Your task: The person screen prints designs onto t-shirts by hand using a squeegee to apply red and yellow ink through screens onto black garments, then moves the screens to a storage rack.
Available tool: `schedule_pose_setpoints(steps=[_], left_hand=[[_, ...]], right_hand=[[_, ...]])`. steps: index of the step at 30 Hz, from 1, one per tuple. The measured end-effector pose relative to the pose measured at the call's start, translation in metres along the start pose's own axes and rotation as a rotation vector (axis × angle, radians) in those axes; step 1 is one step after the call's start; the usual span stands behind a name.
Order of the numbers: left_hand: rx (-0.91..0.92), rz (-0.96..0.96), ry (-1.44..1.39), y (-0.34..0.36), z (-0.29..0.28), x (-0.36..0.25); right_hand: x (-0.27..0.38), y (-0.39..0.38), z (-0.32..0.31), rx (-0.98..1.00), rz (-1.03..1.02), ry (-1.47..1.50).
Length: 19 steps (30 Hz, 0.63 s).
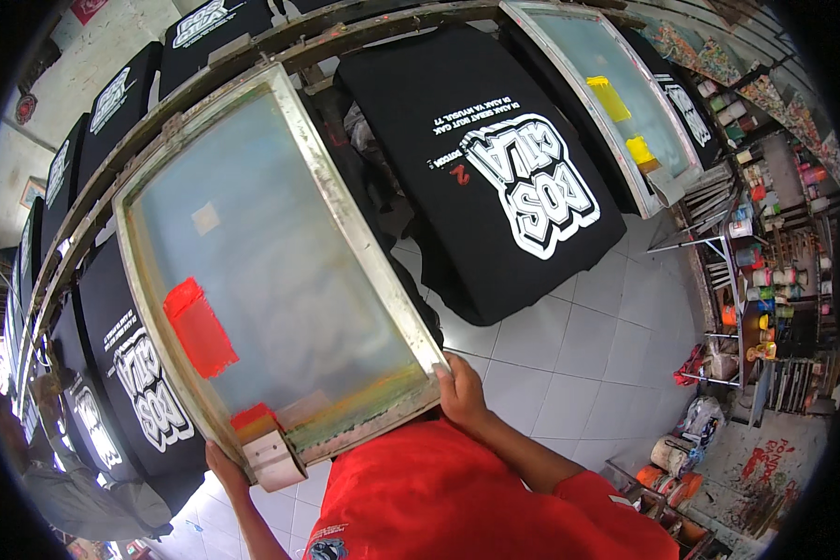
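Both my hands hold a large screen-printing frame (pixel 357 227) with a pale, see-through mesh, slanting in front of my body. My left hand (pixel 228 469) is closed around its near left corner. On the near right corner, my right hand (pixel 462 392) grips the rail, thumb on top. A squeegee (pixel 275 463) with a pale blade holder rests at the near left end of the frame, beside my left hand. Red ink (pixel 201 327) lies in a thick strip on the mesh, with more next to the squeegee. Fingers under the frame are hidden.
To the right, a black T-shirt (pixel 420 93) with white lettering lies on a printing board. Beyond it sits another screen (pixel 579 51) with yellow ink. More printed black shirts (pixel 149 373) line the curved rail at left. Shelves (pixel 751 317) of ink pots stand at right. A person's grey sleeve (pixel 93 499) shows lower left.
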State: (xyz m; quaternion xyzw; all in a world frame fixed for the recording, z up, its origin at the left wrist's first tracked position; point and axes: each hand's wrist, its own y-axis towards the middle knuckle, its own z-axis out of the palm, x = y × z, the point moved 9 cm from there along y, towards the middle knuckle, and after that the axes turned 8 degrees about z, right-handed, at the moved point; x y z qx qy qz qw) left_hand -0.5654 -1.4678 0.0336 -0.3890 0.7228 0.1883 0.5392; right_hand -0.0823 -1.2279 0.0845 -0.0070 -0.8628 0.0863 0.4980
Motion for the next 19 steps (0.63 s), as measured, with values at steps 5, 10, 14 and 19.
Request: schedule_pose_setpoints(steps=[5,10,14,19], left_hand=[[-0.073,-0.108,-0.025,-0.006,-0.017,0.016],[-0.171,-0.152,0.044,-0.016,-0.015,0.015],[-0.133,-0.084,0.204,-0.027,-0.023,0.021],[-0.21,-0.145,0.197,-0.029,-0.019,0.024]], right_hand=[[-0.001,0.016,0.012,0.113,-0.021,0.033],[-0.014,0.024,0.018,0.242,0.033,0.04],[-0.011,0.038,0.008,0.3,0.029,0.066],[-0.019,0.057,0.006,0.333,0.032,0.128]])
